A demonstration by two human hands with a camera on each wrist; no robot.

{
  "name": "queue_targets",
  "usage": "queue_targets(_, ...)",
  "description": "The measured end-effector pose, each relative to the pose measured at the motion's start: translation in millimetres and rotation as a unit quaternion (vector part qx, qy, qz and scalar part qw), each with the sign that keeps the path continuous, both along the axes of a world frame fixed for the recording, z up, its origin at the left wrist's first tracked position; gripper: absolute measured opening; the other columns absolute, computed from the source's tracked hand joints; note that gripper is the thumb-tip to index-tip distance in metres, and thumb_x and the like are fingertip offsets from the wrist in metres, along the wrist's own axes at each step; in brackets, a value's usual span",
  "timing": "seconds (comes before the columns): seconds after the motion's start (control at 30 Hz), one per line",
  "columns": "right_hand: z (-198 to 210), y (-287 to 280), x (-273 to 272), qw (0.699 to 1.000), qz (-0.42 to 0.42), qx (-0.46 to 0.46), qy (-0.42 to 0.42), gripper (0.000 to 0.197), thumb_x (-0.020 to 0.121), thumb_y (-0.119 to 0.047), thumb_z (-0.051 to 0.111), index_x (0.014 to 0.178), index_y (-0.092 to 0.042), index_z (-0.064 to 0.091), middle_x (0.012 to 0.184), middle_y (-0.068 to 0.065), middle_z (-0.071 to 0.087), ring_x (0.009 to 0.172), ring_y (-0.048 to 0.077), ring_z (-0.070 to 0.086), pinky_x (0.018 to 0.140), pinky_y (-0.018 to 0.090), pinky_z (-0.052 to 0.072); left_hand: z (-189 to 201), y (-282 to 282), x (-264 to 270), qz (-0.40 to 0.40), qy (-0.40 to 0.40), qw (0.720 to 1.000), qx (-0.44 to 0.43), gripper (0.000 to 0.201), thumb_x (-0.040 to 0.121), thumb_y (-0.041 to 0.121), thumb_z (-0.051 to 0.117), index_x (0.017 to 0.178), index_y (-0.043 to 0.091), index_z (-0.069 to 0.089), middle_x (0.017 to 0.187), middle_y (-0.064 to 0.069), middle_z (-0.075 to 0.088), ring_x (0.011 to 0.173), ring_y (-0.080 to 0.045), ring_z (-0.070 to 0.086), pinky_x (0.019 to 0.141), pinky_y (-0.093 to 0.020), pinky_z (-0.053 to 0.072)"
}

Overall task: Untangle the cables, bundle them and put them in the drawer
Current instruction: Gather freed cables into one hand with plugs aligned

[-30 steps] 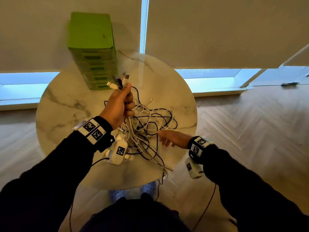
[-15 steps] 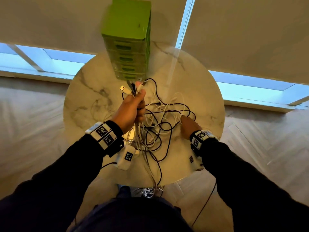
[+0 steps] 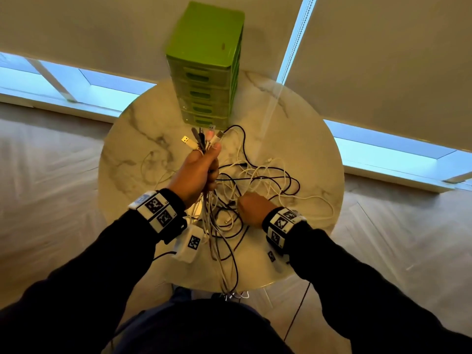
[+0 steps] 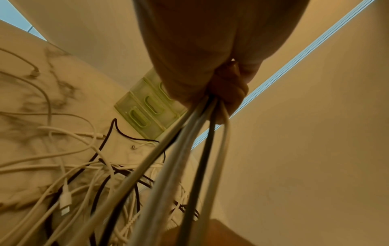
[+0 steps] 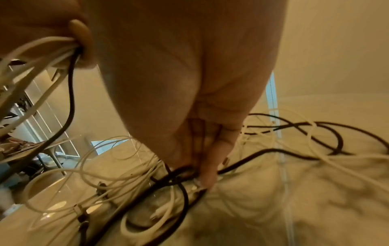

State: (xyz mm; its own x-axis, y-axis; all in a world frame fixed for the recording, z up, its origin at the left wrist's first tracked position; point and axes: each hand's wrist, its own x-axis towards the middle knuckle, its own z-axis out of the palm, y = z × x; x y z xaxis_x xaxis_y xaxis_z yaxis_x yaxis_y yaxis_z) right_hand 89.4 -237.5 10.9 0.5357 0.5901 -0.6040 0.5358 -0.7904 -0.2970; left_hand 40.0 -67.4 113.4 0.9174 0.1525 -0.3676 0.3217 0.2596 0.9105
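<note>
While the tangle is only partly sorted: the left hand (image 3: 196, 175) is fisted round a sheaf of cables (image 3: 255, 180), plug ends (image 3: 201, 139) fanned out above its thumb.
Right hand: the right hand (image 3: 251, 206), just right of the left, reaches fingers-down into the heap; the right wrist view shows a fingertip (image 5: 207, 176) among the crossed strands, but whether it pinches one I cannot tell.
Cables: loose loops spread on the tabletop (image 3: 127, 159) under and beyond both hands; some strands hang past the near edge below the left wrist.
Drawer: the green drawer unit (image 3: 207, 72) stands just past the left hand, all drawers closed.
Handling: light, limp and smooth, likely to snag at crossings; best held near the plugs, one strand drawn out at a time.
Head view only: the fanned plugs, the overhang.
Left wrist view only: the strands leaving the underside of the fist (image 4: 210, 79).
Right wrist view only: a black loop (image 5: 179, 174) knotted just beside the fingertip.
</note>
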Motion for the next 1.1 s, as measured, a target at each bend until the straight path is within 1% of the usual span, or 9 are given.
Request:
queue_targets(0.1,-9.6,-1.5,-5.3,0.999,-0.008,0.026,0.042,0.030,0.101,-0.027,0.044,0.101,-0.006,0.065,0.105,0.017,0.067,0.096,0.034,0.063,0.082,0.039,0.052,1.3,4.1,-4.4,0.006,0.004,1.000,0.004,0.037,0.107,0.037,0.044,0.074,0.029,0.032,0.072,-0.005,0.012,0.054,-0.014,0.013,0.052,-0.028,0.016)
queue_targets(0.2,-10.2,-8.7,12.5,0.998,-0.039,0.045,0.009,0.025,0.099,-0.023,0.046,0.102,-0.007,0.065,0.108,0.016,0.067,0.101,0.035,0.062,0.082,0.037,0.049,0.2,8.5,-8.8,0.011,0.007,1.000,0.001,0.041,0.106,0.039,0.047,0.069,0.028,0.032,0.068,-0.002,0.015,0.053,-0.014,0.016,0.046,-0.023,0.022)
queue_targets(0.3,-11.5,-15.7,35.5,0.991,-0.082,0.101,-0.042,0.037,0.097,-0.014,0.046,0.133,-0.011,0.058,0.128,0.019,0.061,0.116,0.037,0.057,0.094,0.037,0.046,-1.8,11.7,-13.2,0.012,0.006,1.000,-0.013,0.044,0.106,0.040,0.047,0.065,0.029,0.034,0.066,-0.001,0.016,0.051,-0.014,0.016,0.045,-0.023,0.023)
queue_targets(0.37,-10.1,-17.7,45.7,0.984,-0.109,0.127,-0.070,0.047,0.096,-0.014,0.044,0.143,-0.017,0.051,0.129,0.020,0.061,0.115,0.038,0.057,0.097,0.043,0.047,-4.0,14.3,-14.6,0.009,0.009,1.000,-0.011,0.047,0.106,0.040,0.046,0.061,0.029,0.038,0.063,0.001,0.019,0.051,-0.014,0.017,0.044,-0.023,0.024)
queue_targets(0.47,-10.4,-13.5,45.5,0.983,-0.111,0.130,-0.069,0.031,0.093,-0.020,0.046,0.116,-0.011,0.064,0.102,0.019,0.068,0.095,0.039,0.062,0.078,0.040,0.048,-6.9,16.5,-16.8,0.006,0.016,1.000,-0.003,0.049,0.106,0.041,0.046,0.059,0.029,0.040,0.061,0.003,0.023,0.051,-0.014,0.020,0.045,-0.024,0.025)
queue_targets(0.57,-16.0,-4.7,34.4,0.993,-0.104,0.051,-0.031,0.021,0.096,-0.024,0.053,0.100,-0.007,0.064,0.100,0.019,0.068,0.097,0.038,0.062,0.076,0.037,0.046,-10.5,18.7,-19.3,0.001,0.028,1.000,0.011,0.046,0.106,0.041,0.046,0.063,0.026,0.037,0.058,0.005,0.028,0.049,-0.013,0.024,0.045,-0.024,0.027)
queue_targets(0.77,-30.5,5.7,16.8,0.982,-0.179,0.002,-0.060,0.046,0.091,-0.050,0.063,0.106,-0.007,0.060,0.109,0.018,0.062,0.102,0.037,0.060,0.074,0.036,0.043,-14.5,17.6,-26.1,-0.033,0.048,0.998,0.037,0.042,0.105,0.043,0.048,0.069,0.022,0.039,0.059,0.000,0.033,0.049,-0.014,0.029,0.046,-0.024,0.030)
queue_targets(0.97,-36.2,11.6,23.8,0.966,-0.259,-0.002,-0.018,0.038,0.085,-0.052,0.064,0.093,-0.017,0.054,0.112,0.019,0.064,0.102,0.037,0.062,0.078,0.037,0.049,-16.3,17.5,-29.0,-0.053,0.055,0.996,0.037,0.045,0.105,0.043,0.047,0.067,0.019,0.038,0.057,-0.001,0.034,0.046,-0.014,0.028,0.046,-0.025,0.030)
queue_targets(1.1,-38.3,19.4,18.0,0.958,-0.282,-0.026,-0.054,0.055,0.085,-0.056,0.066,0.111,-0.008,0.062,0.116,0.018,0.063,0.106,0.038,0.063,0.080,0.038,0.050,-18.1,18.5,-32.3,-0.057,0.056,0.996,0.026,0.046,0.106,0.041,0.047,0.067,0.020,0.036,0.056,0.000,0.031,0.047,-0.015,0.025,0.046,-0.025,0.028)
